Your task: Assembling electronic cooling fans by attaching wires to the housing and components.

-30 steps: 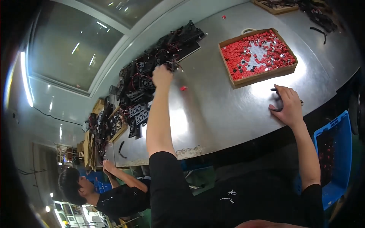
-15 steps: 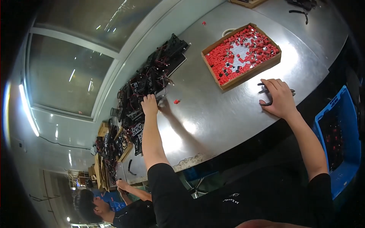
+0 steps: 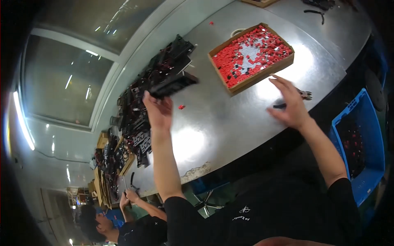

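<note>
Above table | left hand lifts black bar | long axis up-right

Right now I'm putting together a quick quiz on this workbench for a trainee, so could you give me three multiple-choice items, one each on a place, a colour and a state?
1. Where does the shallow cardboard tray sit on the grey metal table?
A. Beyond the right hand
B. Under the left forearm
C. Inside the blue plastic crate

2. What colour are most of the small parts in the tray?
A. Green
B. Red
C. Yellow

3. What is the left hand doing?
A. Lying flat and empty on the table
B. Holding up a long black plastic part
C. Resting in the tray

Key: 1 A, the tray lies farther up the table than the right hand. 2 B, red pieces fill it around a bare grey patch. 3 B, its fingers grip the long black plastic part raised beside the heap of black parts.
</note>
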